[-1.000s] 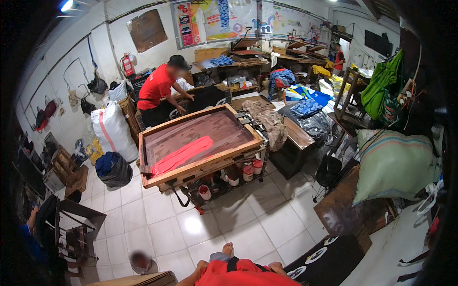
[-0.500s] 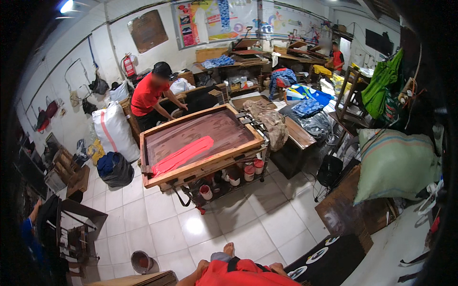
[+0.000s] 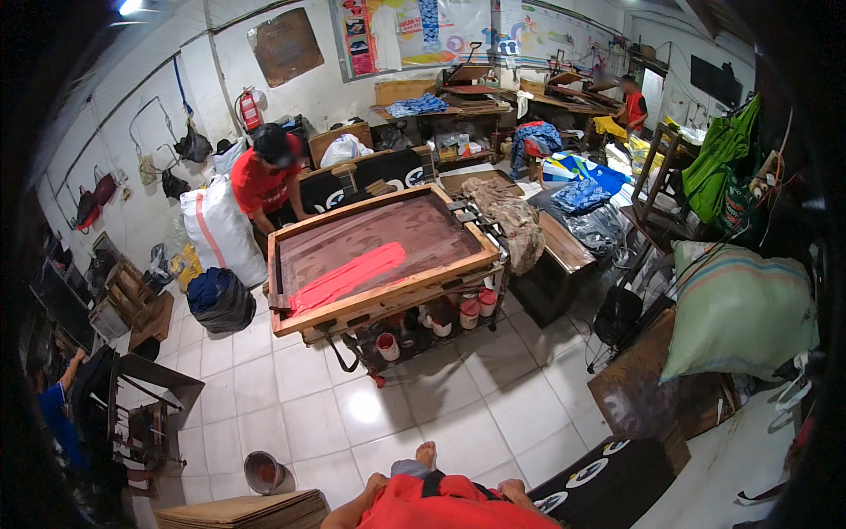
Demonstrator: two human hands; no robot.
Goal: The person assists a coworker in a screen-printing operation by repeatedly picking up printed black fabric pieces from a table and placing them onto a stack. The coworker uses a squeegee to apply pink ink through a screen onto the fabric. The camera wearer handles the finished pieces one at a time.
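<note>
Wearer's hands are sitting at the bottom edge, left hand (image 3: 377, 481) and right hand (image 3: 512, 487) (finger state: cannot tell, nothing visibly held), while the wooden screen frame (image 3: 381, 249) with red ink is lying well ahead across the tiled floor (image 3: 414, 414)

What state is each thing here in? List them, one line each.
screen frame: lying flat on its table, a red strip across it
co-worker: bent over the table's far edge
paint cans: upright on the lower shelf
bucket: upright on the floor, lidless
white sack: full, standing
striped sack: full, leaning
cardboard stack: flat, piled
black mat: flat on the floor
</note>
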